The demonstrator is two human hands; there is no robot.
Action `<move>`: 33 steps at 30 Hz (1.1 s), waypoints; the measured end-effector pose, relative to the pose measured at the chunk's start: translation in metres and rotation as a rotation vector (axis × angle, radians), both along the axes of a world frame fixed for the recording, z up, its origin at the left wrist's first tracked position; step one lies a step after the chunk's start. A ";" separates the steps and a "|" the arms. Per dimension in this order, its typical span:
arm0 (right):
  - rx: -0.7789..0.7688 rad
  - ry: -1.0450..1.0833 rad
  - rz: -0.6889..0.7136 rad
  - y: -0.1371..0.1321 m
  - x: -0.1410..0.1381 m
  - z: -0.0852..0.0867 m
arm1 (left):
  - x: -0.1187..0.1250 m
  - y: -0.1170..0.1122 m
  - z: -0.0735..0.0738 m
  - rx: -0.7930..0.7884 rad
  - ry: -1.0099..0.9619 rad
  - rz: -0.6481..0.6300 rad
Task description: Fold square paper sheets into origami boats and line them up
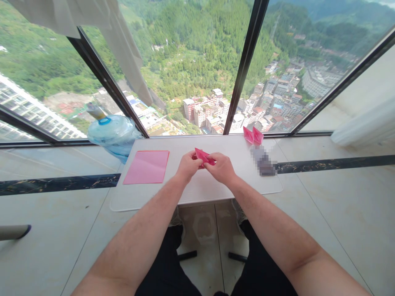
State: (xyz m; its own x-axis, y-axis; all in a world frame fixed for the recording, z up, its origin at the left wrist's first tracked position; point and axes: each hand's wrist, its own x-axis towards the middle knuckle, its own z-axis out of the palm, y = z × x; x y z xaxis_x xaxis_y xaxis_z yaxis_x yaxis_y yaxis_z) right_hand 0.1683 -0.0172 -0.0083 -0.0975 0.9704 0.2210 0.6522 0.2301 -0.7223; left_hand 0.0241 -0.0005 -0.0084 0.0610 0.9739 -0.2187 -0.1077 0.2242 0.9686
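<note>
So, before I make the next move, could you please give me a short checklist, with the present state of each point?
1. Left hand and right hand both hold the folded paper: ok.
2. Whole folded paper visible: not ok, fingers cover part.
3. Flat pink paper lies on the table, apart from the hands: ok.
4. Pink folded shapes apart from the hands, near the table's far right corner: ok.
5. Blurred dark item identified: cannot tell.
6. Water bottle away from both hands: ok.

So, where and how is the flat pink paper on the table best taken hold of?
Probably pinch the pink paper at its right edge, coming from the right: it lies flat, so that edge likely needs lifting first; the left hand is nearest there.
</note>
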 end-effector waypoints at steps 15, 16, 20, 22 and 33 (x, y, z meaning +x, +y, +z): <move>-0.088 -0.027 0.012 0.000 -0.004 -0.002 | -0.005 0.006 -0.013 0.144 0.526 0.068; -0.086 -0.040 -0.002 0.000 -0.005 -0.003 | -0.005 0.006 -0.013 0.153 0.559 0.086; -0.095 -0.062 -0.028 0.001 -0.005 -0.005 | -0.006 0.005 -0.010 0.152 0.626 0.096; -0.086 -0.074 -0.027 0.002 -0.005 -0.005 | -0.006 0.005 -0.009 0.150 0.642 0.088; -0.045 -0.038 -0.016 0.002 0.001 -0.008 | -0.005 0.006 -0.013 0.066 0.438 0.053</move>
State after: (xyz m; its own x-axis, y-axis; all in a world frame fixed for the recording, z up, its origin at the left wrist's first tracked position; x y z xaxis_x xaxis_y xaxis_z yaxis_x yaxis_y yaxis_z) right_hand 0.1690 -0.0155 -0.0159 -0.0896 0.9807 0.1739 0.6830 0.1876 -0.7060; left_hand 0.0187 0.0059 -0.0218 -0.0741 0.9859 -0.1499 0.3063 0.1655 0.9374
